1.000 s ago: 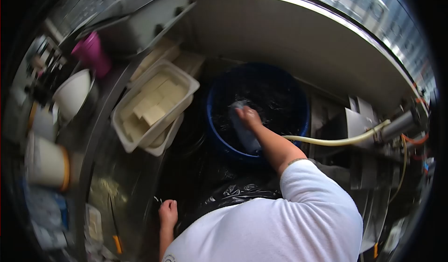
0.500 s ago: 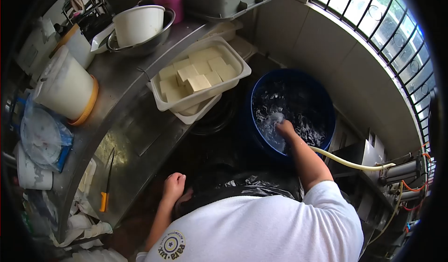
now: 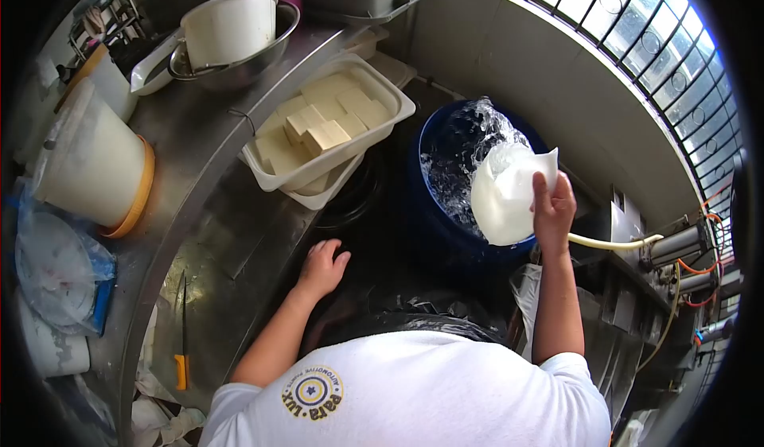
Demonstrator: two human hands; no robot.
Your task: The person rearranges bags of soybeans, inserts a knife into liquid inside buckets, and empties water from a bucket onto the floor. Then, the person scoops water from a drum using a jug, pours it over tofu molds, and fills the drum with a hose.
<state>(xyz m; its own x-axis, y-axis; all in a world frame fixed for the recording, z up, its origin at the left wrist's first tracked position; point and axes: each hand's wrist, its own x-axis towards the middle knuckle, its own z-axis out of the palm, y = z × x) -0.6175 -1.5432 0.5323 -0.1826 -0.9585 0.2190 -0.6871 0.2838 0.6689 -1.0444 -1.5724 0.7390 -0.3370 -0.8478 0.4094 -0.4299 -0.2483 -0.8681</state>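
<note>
My right hand (image 3: 553,212) grips a white plastic scoop (image 3: 509,196) by its near right side, thumb over the rim. The scoop is tilted above a blue barrel (image 3: 415,196) at the right. Clear water (image 3: 489,125) splashes beside the scoop's far left side, over dark, churned water in the barrel. My left hand (image 3: 322,268) holds nothing; its fingers are slightly bent and apart. It hovers near the edge of the metal counter, below a white tub (image 3: 390,121) of pale, tofu-like blocks (image 3: 318,133).
A knife (image 3: 182,367) with an orange handle lies on the lower metal surface. To the left stand a clear bucket (image 3: 95,161) with whitish contents and a white pot (image 3: 228,29) in a metal bowl. A cream hose (image 3: 613,244) runs right from the barrel. A barred window is at upper right.
My right hand has risen from the barrel's water, lifting the white scoop and throwing up a splash. My left hand has moved slightly forward and its fingers have opened. The view has shifted.
</note>
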